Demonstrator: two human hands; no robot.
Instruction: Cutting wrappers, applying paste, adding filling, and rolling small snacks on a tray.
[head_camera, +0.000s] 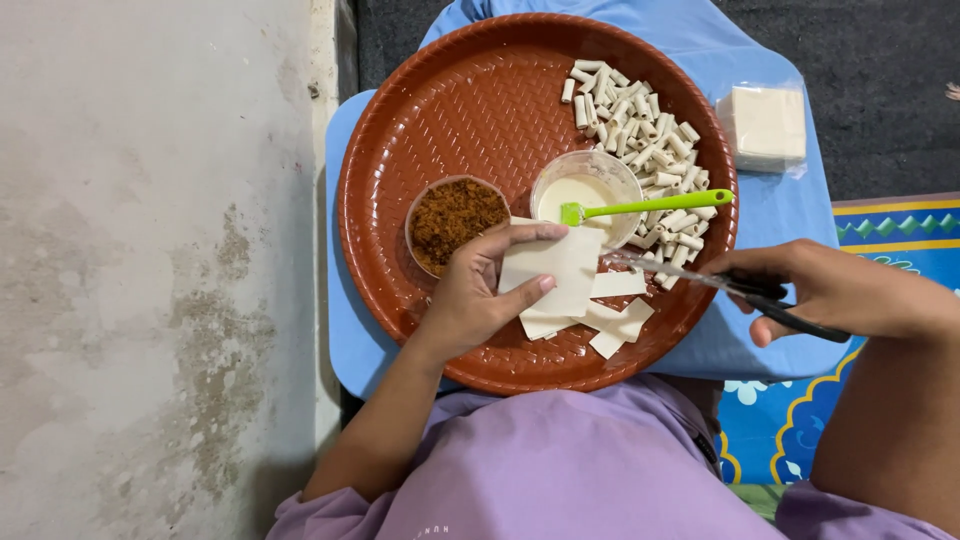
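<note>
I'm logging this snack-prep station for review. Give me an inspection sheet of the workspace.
Surface: round brown tray on a blue stool top.
Job's things: left hand holds a pale wrapper sheet; right hand holds scissors; cut strips lie below.
Clutter: rolled pieces, brown filling bowl, paste bowl with green brush, bagged wrappers.
Grippers: both hands closed on their items.
Cables: nothing seen.
Surroundings: stained wall, patterned mat.

free: tray's (400, 150) upper-left bare | blocked: two bowls (455, 220) centre, brush (650, 206) across, rolls (640, 130) upper-right, cut sheets (610, 320) at the near edge
</note>
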